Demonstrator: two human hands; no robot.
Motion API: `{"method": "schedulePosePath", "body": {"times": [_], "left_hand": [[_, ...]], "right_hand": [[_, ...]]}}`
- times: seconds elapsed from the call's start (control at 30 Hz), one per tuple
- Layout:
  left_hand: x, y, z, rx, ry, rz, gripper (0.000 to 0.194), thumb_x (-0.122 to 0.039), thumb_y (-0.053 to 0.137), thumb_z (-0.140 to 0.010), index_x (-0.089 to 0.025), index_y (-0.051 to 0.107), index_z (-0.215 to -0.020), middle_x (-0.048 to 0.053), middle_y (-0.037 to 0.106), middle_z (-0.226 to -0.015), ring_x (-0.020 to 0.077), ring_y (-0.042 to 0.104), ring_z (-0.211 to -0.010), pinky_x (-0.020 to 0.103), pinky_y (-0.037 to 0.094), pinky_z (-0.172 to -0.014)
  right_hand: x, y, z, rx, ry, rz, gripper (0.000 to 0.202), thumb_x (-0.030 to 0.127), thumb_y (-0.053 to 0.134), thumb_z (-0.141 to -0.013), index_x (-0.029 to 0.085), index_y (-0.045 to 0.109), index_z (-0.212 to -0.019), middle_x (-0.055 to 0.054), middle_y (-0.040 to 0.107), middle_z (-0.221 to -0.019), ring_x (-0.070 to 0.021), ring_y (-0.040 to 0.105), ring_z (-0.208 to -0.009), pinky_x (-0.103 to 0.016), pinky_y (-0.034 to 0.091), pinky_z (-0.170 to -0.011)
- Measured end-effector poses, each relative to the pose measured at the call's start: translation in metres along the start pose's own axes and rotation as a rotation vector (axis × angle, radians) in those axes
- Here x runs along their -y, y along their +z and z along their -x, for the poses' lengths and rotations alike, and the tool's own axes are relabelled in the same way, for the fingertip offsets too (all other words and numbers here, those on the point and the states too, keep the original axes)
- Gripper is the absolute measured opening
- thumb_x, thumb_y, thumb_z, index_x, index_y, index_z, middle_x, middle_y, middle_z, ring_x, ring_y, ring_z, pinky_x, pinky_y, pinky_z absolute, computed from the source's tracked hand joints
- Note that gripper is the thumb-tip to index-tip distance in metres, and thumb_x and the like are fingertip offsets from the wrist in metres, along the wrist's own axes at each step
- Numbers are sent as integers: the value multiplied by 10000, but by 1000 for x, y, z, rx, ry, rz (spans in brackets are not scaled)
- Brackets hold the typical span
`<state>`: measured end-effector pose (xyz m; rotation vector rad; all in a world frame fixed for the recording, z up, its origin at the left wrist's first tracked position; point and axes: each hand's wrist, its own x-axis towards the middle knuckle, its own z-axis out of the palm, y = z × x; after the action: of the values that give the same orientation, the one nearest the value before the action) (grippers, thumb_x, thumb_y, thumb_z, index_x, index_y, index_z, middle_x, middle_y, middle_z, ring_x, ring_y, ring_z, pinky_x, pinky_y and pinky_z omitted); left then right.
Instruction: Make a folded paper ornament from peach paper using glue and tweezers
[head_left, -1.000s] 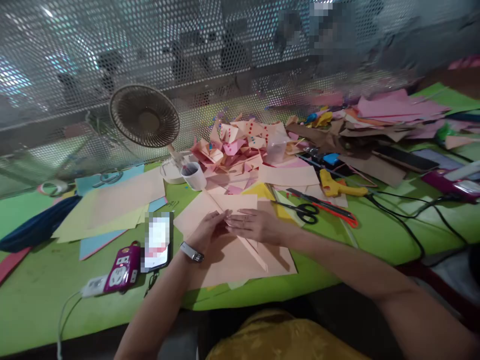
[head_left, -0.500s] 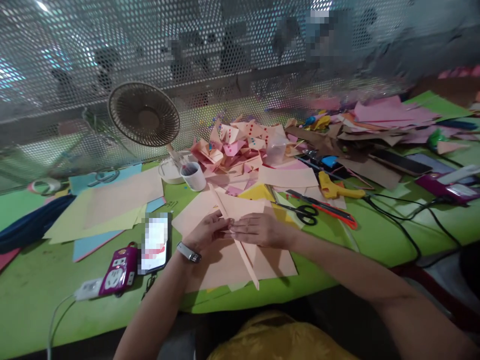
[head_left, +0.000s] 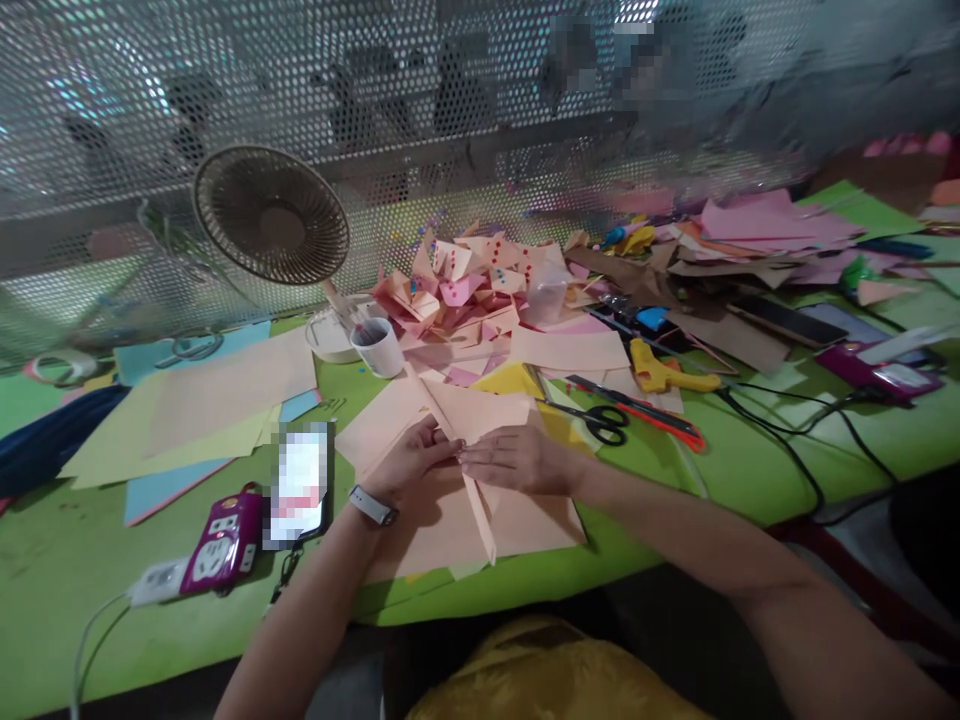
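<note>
A narrow folded peach paper strip slants across larger peach sheets on the green table. My left hand, with a watch on its wrist, is closed on the strip near its middle, thumb and fingers pinched. Opposite it, my right hand touches the same strip, its fingers pressed together and reaching left until the fingertips meet my left thumb. The part of the strip between the hands is partly hidden by the fingers.
To the right lie black scissors, a red cutter and a yellow glue gun. A phone and a purple power strip are at left. Behind stand a fan, a white cup and folded paper pieces.
The view has shifted slightly, moving the scene a little left. The lower end of the strip has swung up and left, while both hands stay together at its middle.
</note>
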<state>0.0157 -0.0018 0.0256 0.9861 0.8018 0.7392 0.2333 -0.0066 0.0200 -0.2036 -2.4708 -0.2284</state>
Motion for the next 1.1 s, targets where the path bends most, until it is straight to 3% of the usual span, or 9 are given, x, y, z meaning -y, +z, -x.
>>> {"method": "schedulePosePath", "body": {"times": [0.13,0.23,0.37,0.47,0.57,0.7,0.87,0.97,1.1], "left_hand": [[1,5,2,23,33,-58,346,-255,814,-708,-167,632,-989,45,723,-835,142,668,-725,237,523,-690],[3,9,5,61,5,-97,340,-251,825,-687,-168,672,-979,63,730,-863,175,681,-780,262,528,-727],[1,21,11,135,-10,-89,335,-279,782,-743,-194,705,-1059,102,717,-1052,228,674,-959,316,533,-824],[-3,31,16,179,-40,-22,367,-287,785,-738,-221,708,-1091,105,685,-1153,258,642,-1059,355,522,-891],[-2,36,17,201,-61,-2,426,-275,804,-719,-207,690,-1124,110,696,-1078,243,655,-982,342,522,-859],[9,33,12,185,11,-59,391,-331,759,-778,-180,682,-1130,100,699,-984,208,655,-912,328,512,-858],[14,27,8,113,-5,-79,382,-388,750,-781,-176,688,-1093,132,683,-1148,272,650,-1061,361,537,-865],[10,25,10,121,-84,-60,393,-381,740,-797,-176,653,-1121,140,691,-1146,281,678,-1040,355,547,-838],[8,26,14,223,-226,-24,406,-352,729,-818,-171,590,-1154,142,729,-1029,273,718,-950,286,536,-734]], "right_hand": [[5,1,1,-24,144,-65,236,164,450,-980,175,649,-1105,-67,751,-985,-135,698,-917,-281,568,-829],[10,7,2,-47,426,-57,240,366,530,-962,186,651,-1064,-59,746,-825,-152,694,-716,-266,557,-680],[10,14,2,-61,731,-54,420,535,556,-904,168,622,-1096,-119,745,-917,-207,709,-770,-296,543,-704],[8,15,0,-62,788,-55,432,525,520,-928,160,595,-1149,-127,740,-975,-219,715,-791,-300,534,-716],[6,14,-1,-106,794,-16,438,518,495,-944,155,580,-1175,-126,738,-999,-210,716,-794,-287,528,-715],[8,17,-2,-144,750,31,408,495,491,-954,168,574,-1183,-113,738,-1001,-205,711,-826,-285,526,-726],[5,8,-9,-149,794,12,393,465,544,-929,159,597,-1169,-123,719,-1004,-240,677,-901,-350,504,-816],[-7,-14,-13,-199,910,-192,439,529,600,-870,160,627,-1108,-134,681,-1072,-267,616,-1034,-400,460,-924],[-23,-39,-15,-38,1113,-840,479,604,506,-887,152,633,-981,-74,652,-918,-185,610,-831,-299,469,-731]]}}
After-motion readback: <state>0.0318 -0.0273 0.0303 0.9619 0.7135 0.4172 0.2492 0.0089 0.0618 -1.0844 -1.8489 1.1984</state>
